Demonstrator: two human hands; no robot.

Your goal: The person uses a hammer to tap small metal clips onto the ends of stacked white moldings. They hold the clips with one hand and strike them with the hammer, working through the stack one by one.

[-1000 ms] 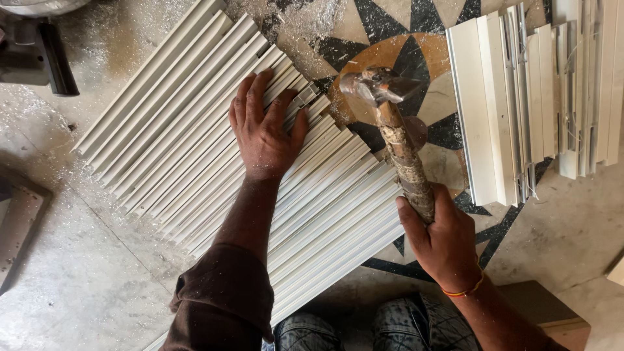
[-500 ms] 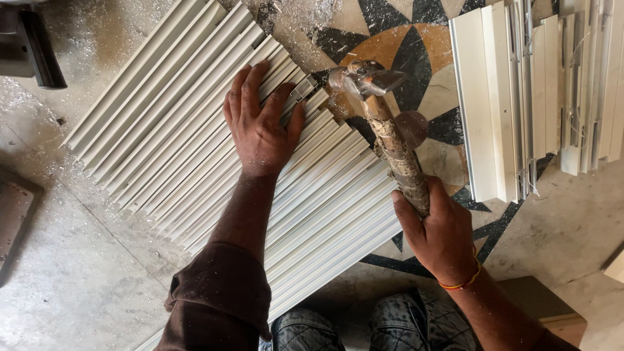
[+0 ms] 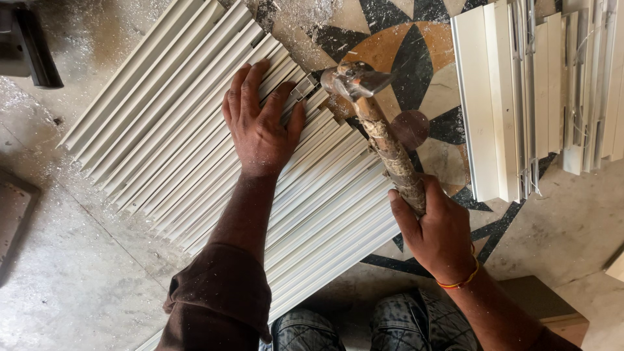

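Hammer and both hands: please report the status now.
Left hand flat on the white strips, pressing. Right hand gripping hammer by its wooden handle, head at the strips' edge. Second pile of strips lies apart; nothing in the way.

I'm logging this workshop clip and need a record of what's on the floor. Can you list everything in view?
White ribbed strips: many, side by side in a slanted row on the floor, left and centre.
White profile pieces: a stack, upper right; count unclear.
Hammer: one, metal head, rough brownish handle, head at the strips' upper end.
Patterned floor inlay: one, black, orange and cream, top centre.
Dark machine part: one, top left corner.
Left hand: flat on the strips, brown sleeve.
Right hand: grip closed on the hammer handle, thread bracelet.
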